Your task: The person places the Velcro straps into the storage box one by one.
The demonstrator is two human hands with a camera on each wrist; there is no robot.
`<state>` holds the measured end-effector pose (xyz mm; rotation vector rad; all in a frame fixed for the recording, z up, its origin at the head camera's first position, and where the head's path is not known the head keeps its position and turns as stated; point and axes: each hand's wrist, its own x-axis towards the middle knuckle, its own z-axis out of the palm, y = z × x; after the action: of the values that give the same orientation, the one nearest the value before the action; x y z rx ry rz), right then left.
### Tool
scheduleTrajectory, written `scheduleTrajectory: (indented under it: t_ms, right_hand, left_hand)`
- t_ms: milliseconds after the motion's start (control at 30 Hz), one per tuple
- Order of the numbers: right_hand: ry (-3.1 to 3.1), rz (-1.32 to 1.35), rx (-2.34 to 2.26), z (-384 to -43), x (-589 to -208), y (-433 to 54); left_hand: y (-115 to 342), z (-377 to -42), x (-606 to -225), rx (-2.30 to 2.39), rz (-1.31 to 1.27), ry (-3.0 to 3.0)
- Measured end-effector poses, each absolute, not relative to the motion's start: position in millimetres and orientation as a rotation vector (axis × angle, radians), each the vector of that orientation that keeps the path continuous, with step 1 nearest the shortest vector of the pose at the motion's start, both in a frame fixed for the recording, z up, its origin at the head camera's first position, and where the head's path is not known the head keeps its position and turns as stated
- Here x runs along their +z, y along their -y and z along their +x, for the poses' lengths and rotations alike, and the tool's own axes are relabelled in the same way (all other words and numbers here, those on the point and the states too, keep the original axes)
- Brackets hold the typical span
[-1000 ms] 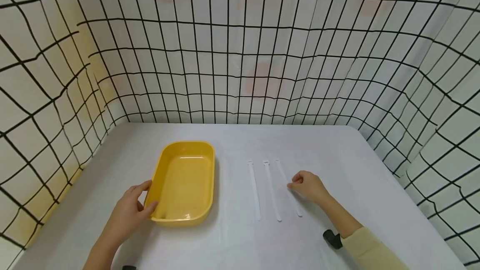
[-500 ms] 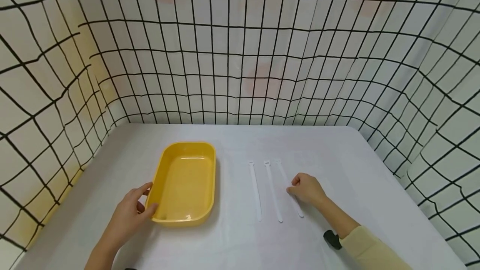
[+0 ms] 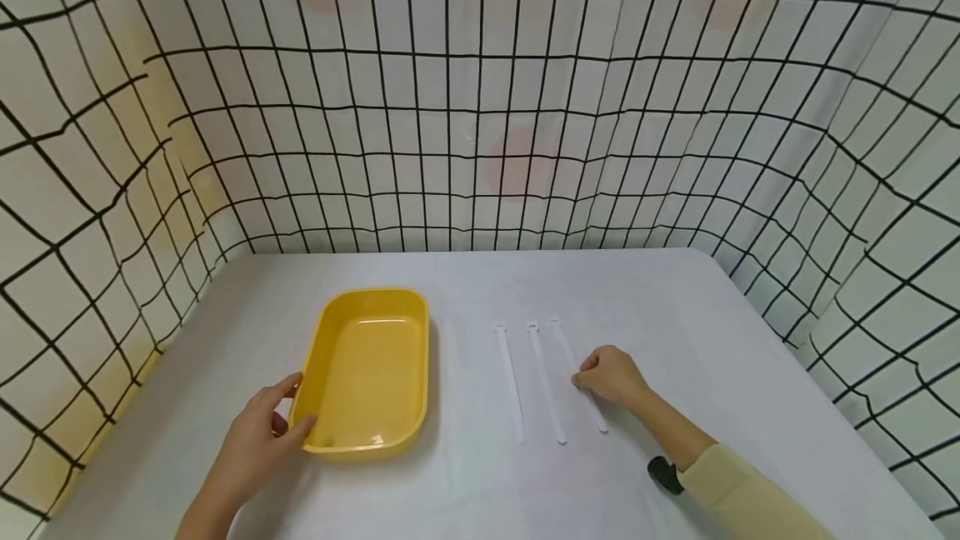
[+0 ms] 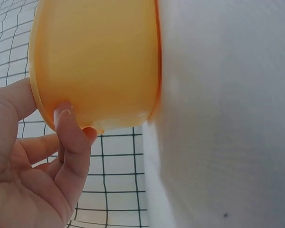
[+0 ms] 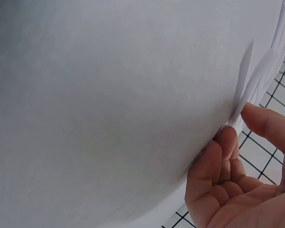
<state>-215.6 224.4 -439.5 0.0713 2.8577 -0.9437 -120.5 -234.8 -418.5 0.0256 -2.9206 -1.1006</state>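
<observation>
Three white cable ties lie side by side on the white table: the left one point(image 3: 512, 386), the middle one point(image 3: 547, 386) and the right one point(image 3: 597, 416). Their slotted heads point away from me. My right hand point(image 3: 617, 375) pinches the right tie near its middle, thumb and fingertips low against the cloth. To the left sits a yellow plastic tray point(image 3: 367, 373) with nothing in it. My left hand point(image 3: 251, 437) grips its near left corner. In the left wrist view the thumb is at the rim and curled fingers point(image 4: 73, 137) press the outer wall.
Black wire mesh point(image 3: 450, 107) with white sheeting behind it encloses the back and both sides of the table point(image 3: 465, 490). A small black device point(image 3: 664, 475) is strapped at the right wrist, by the pale yellow sleeve point(image 3: 738, 494).
My right thumb and fingertips have come down slightly and closed together on the right cable tie. The left hand keeps its hold on the tray. The head view has shifted a little.
</observation>
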Motion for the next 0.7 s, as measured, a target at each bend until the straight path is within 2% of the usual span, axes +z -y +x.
scheduleTrajectory:
  t_ms: [700]
  right_hand:
    - [-2.707,0.220,-1.198,-222.6,-445.5,-230.8]
  left_hand:
    - [235.7,-118.9,-421.5,-1.107,-0.037,2.859]
